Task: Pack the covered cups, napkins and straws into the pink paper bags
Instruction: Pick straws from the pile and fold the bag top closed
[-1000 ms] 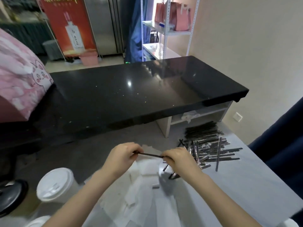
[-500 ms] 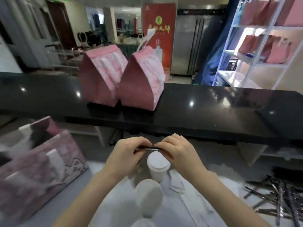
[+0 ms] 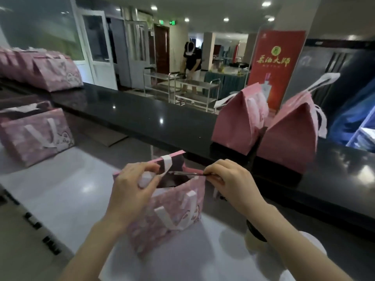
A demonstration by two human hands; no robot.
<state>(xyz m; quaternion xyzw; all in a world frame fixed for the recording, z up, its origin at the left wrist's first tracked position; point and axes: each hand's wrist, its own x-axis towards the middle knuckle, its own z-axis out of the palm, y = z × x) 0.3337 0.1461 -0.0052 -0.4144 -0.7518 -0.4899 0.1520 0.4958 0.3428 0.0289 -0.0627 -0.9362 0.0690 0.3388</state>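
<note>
An open pink paper bag [image 3: 172, 211] with white handles stands on the white table in front of me. Over its dark mouth I hold a thin black wrapped straw [image 3: 184, 173] level. My left hand [image 3: 134, 189] pinches the straw's left end beside the bag's near rim. My right hand [image 3: 231, 179] pinches the right end, just past the bag's right edge. A covered cup [image 3: 253, 238] with a white lid stands low at the right, partly hidden behind my right forearm.
Two closed pink bags [image 3: 269, 126] stand on the black counter [image 3: 162, 122] behind. More pink bags sit at the left [image 3: 38, 136] and far left [image 3: 46, 72]. A person stands by steel carts in the background.
My head has turned left, away from the straw pile and cups. Both hands have carried the straw over the open pink bag.
</note>
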